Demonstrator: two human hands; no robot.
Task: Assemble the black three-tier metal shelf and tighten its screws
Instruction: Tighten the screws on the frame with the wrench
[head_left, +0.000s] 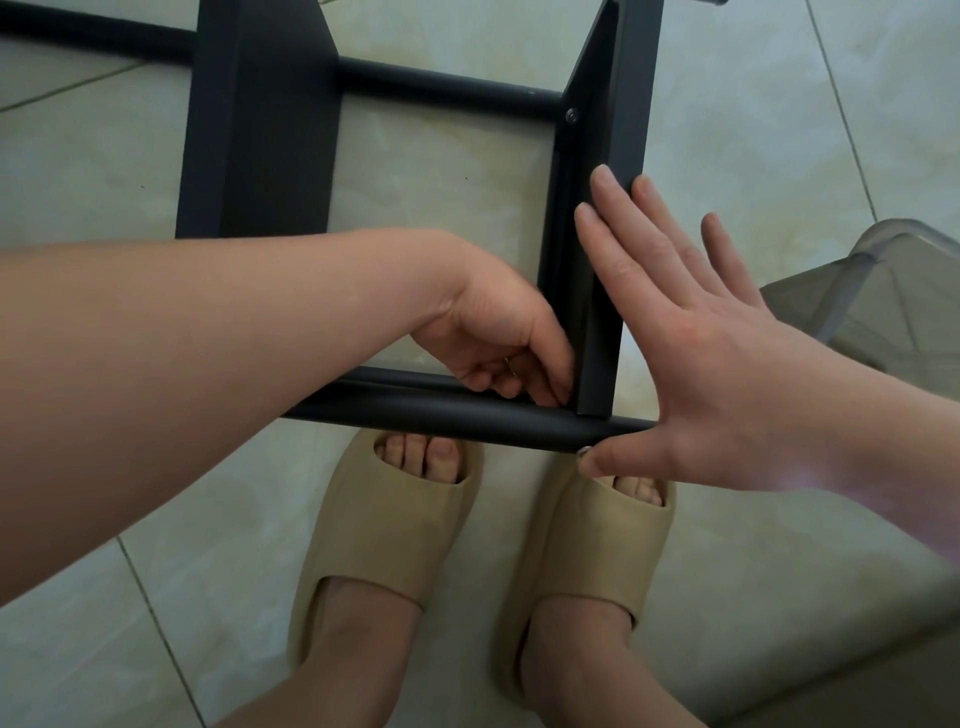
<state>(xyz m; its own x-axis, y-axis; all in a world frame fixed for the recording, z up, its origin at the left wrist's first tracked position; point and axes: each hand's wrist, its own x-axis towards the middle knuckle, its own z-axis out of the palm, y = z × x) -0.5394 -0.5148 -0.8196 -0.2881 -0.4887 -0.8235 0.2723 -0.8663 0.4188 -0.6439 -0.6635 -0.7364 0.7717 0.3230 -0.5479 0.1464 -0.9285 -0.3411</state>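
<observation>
Two hands meet at the near right corner of our black shelf (270, 78), which lies on its side on the tiled floor (441, 171). Our right hand (717, 364) is spread flat, its fingers straight against the outer face of the right board (618, 130) and its thumb tip touching a silver screw (585, 451) under the near pole (415, 410). Our left hand (498, 338) dips inside that same corner with its fingers curled. We cannot tell whether they pinch anything.

Beyond the left hand, boards and poles frame an open square of floor. A clear plastic container (904, 291) stands near the right hand's outer side.

We count two boards, the other (249, 182) beyond our left forearm, and two poles, the far one (447, 88) beyond both hands. There are two screws, the second (572, 115) past the right fingertips. Two beige slippers (384, 530) sit below the hands, their toes at the near pole.
</observation>
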